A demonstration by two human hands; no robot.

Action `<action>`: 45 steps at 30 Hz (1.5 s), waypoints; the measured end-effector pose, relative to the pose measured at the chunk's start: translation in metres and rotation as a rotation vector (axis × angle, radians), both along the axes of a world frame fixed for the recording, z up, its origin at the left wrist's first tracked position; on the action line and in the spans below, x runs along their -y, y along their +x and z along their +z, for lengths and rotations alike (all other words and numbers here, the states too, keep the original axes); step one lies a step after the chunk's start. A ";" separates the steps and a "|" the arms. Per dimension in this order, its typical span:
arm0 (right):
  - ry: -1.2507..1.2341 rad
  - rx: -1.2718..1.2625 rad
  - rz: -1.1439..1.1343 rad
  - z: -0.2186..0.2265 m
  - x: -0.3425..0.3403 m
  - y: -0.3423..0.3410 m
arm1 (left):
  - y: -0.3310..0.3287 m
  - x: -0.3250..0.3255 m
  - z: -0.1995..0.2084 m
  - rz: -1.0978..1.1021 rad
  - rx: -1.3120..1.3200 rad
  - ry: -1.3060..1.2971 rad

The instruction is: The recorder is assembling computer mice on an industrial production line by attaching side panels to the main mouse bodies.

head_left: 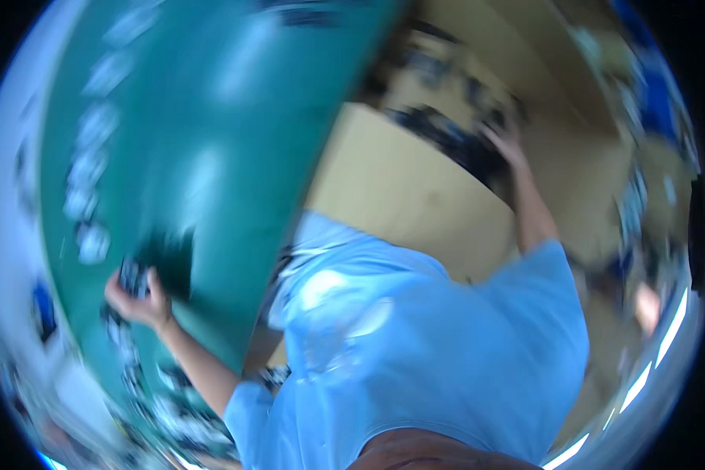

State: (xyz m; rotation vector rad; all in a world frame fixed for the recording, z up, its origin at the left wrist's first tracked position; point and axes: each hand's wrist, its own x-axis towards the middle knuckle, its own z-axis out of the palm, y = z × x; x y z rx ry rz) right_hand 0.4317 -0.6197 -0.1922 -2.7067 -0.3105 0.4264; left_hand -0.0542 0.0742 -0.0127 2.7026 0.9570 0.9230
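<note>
My left hand [141, 301] is over the left part of the green table, fingers curled round a small dark boxy part [134, 277] with greyish patches. Its exact kind is blurred. Out to the right, my right hand [507, 141] reaches into a large open cardboard box [423, 176]. Several black parts [446, 141] lie inside, and my fingers are at or against the dark ones near the box's right side. Motion blur hides whether those fingers grip anything.
The green table [243, 157] fills the left side. A row of whitish and clear parts [90, 168] runs along its far left edge, with several dark parts [121, 337] nearer. A dark flat item [305, 14] lies at the top. Another cardboard surface [572, 157] stands beyond the box.
</note>
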 end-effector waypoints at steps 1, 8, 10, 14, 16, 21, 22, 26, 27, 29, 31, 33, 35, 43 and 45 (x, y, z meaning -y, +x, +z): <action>0.034 -0.020 0.071 -0.011 0.029 0.000 | -0.026 -0.015 -0.004 0.124 -0.028 0.079; -0.243 -0.226 0.045 -0.072 -0.078 0.004 | -0.180 -0.094 0.025 0.941 -0.164 -0.034; -0.372 -0.077 0.125 -0.076 -0.063 -0.008 | -0.147 -0.116 0.021 0.914 -0.395 0.194; -0.035 -0.138 0.317 -0.072 -0.056 0.001 | -0.073 -0.146 0.023 0.618 -0.358 0.317; -0.085 0.082 0.372 -0.080 -0.083 -0.014 | -0.052 -0.155 0.006 0.534 -0.295 0.109; 0.262 -0.021 0.399 -0.007 -0.184 -0.065 | -0.006 -0.143 -0.007 0.527 -0.380 -0.045; 0.250 -0.026 0.434 -0.008 -0.173 -0.061 | -0.006 -0.152 -0.014 0.505 -0.382 0.000; 0.331 -0.241 0.251 0.002 -0.184 -0.047 | -0.016 -0.162 -0.016 0.526 -0.329 -0.172; 0.311 -0.229 0.291 -0.004 -0.191 -0.045 | -0.032 -0.169 -0.017 0.516 -0.345 -0.078; 0.204 -0.505 0.277 0.016 -0.205 -0.033 | -0.033 -0.162 -0.018 0.540 -0.381 -0.072; 0.197 -0.583 0.305 0.025 -0.211 -0.031 | -0.036 -0.166 -0.021 0.492 -0.376 -0.074; 0.274 -0.645 0.241 0.019 -0.201 -0.029 | -0.027 -0.162 -0.022 0.492 -0.389 -0.088; 0.345 -0.713 0.156 0.034 -0.201 -0.026 | -0.025 -0.159 -0.025 0.472 -0.390 -0.057; -0.007 -0.720 0.566 0.002 -0.175 -0.033 | -0.030 -0.160 -0.019 0.509 -0.403 -0.014; 0.071 -0.748 0.554 -0.004 -0.166 -0.034 | -0.021 -0.158 -0.017 0.587 -0.449 -0.111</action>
